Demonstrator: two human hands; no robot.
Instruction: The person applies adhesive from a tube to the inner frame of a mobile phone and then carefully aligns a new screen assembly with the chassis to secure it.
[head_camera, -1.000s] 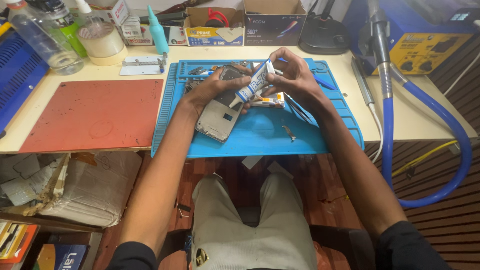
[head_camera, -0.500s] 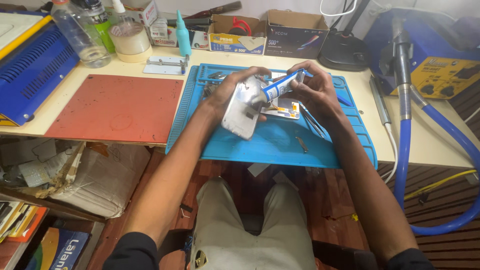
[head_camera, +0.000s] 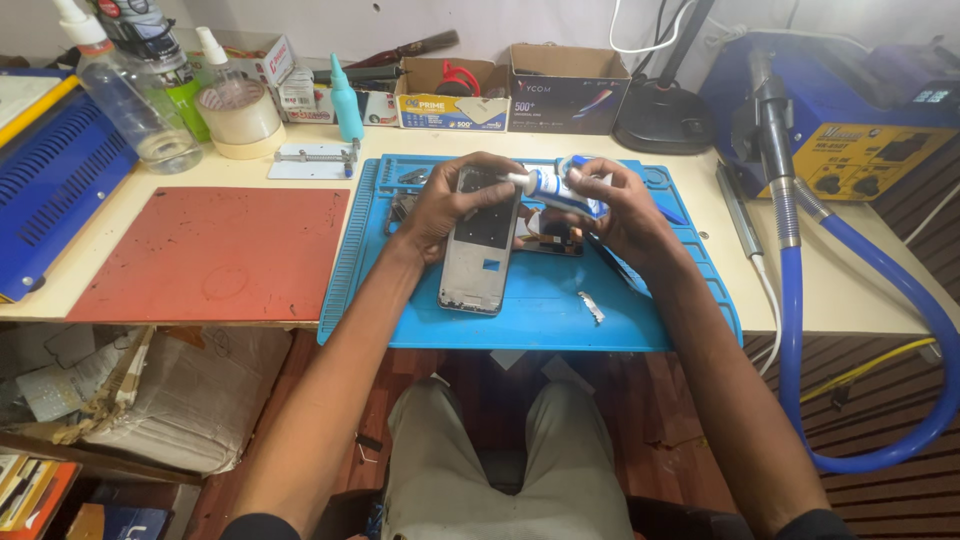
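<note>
A: Take the blue mat (head_camera: 640, 320) as the landmark. What sits over it?

B: Both hands, above its upper middle. The left hand (head_camera: 450, 205) is closed around the top end of a phone frame (head_camera: 482, 245), thumb and fingers pinching its edges. The frame is tilted, its lower end resting on the mat, so the open inner face turns up toward the person.

A: And the other hand?

B: The right hand (head_camera: 620, 205) grips a small white and blue glue tube (head_camera: 555, 187), fingers wrapped round the body. The tube lies almost level, its nozzle pointing left and meeting the frame's upper right edge. Held that way, the tip can run along the rim while the left hand steadies the frame.

A: Anything else on the mat?

B: A dark phone part (head_camera: 550, 232) lies just behind the frame, under the tube, and a small silver strip (head_camera: 591, 307) lies near the mat's lower middle, apart from the hands.

A: Off the mat?

B: A red pad (head_camera: 210, 255) lies just left of it, a clear bottle (head_camera: 135, 95) stands further left at the back, and a blue hose (head_camera: 850, 330) loops to its right.
</note>
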